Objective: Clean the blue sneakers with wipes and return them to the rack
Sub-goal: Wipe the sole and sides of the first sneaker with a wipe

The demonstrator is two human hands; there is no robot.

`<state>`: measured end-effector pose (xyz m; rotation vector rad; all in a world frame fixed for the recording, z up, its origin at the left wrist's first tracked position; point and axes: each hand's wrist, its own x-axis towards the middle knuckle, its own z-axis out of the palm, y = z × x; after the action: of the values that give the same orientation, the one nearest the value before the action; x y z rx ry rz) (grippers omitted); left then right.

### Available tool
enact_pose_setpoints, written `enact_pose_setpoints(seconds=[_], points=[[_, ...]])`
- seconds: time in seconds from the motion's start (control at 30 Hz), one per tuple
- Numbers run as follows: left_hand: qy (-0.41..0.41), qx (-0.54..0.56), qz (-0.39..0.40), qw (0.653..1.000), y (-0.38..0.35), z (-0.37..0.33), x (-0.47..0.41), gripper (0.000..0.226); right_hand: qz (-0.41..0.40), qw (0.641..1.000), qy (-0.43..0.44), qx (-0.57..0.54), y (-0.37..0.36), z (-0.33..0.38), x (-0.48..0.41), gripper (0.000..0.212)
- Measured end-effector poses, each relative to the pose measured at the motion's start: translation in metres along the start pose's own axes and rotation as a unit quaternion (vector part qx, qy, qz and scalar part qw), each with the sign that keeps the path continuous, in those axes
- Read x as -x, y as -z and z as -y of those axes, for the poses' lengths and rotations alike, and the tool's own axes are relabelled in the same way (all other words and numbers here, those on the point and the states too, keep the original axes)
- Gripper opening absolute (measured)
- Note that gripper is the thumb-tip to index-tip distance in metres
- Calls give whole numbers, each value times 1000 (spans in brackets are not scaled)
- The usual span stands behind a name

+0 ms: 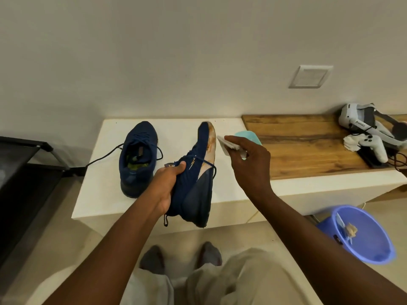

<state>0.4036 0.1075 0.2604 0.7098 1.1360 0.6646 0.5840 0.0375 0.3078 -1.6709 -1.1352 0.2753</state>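
Note:
My left hand (166, 186) grips a blue sneaker (196, 186) by its upper, tilted on its side with the toe pointing away. Brown dirt stains its pale sole edge. My right hand (248, 164) holds a white wipe (229, 145) just right of the sole near the toe; whether it touches is unclear. The second blue sneaker (137, 157) stands upright on the white bench (97, 194) to the left, laces trailing. A teal wipes pack (247, 137) is partly hidden behind my right hand.
A black shoe rack (24, 168) stands at the left. A blue bin (365, 234) with used wipes sits on the floor at the right. On the wooden top (308, 146) lie a white headset (363, 119), a controller and a crumpled tissue.

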Motion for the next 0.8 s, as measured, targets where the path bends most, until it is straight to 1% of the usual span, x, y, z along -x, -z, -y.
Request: enact_pose_setpoints(seconds=[0.13, 0.23, 0.37, 0.43, 0.53, 0.63, 0.7, 0.73, 0.8], points=[[1, -64, 11, 998, 11, 9, -4, 21, 6, 999, -3, 49, -15, -7, -13, 22], [-18, -102, 20, 994, 13, 8, -12, 22, 25, 996, -15, 84, -30, -9, -16, 29], [-43, -110, 40, 992, 14, -4, -22, 44, 95, 978, 8, 184, -47, -12, 1, 39], [-46, -94, 41, 994, 14, -4, -25, 48, 124, 970, 14, 208, -51, -12, 7, 41], [-29, -56, 28, 998, 17, 2, -29, 55, 203, 943, 36, 262, -58, -14, 20, 49], [-6, -47, -2, 999, 18, 6, -30, 51, 261, 922, 37, 284, -59, -17, 32, 48], [6, -42, -4, 999, 19, 5, -31, 50, 263, 911, 47, 315, -61, -19, 25, 51], [9, -40, 0, 999, 20, 4, -31, 50, 247, 913, 61, 319, -64, -23, 19, 53], [13, -38, 10, 999, 21, 3, -33, 49, 197, 931, 82, 298, -72, -33, 5, 51]])
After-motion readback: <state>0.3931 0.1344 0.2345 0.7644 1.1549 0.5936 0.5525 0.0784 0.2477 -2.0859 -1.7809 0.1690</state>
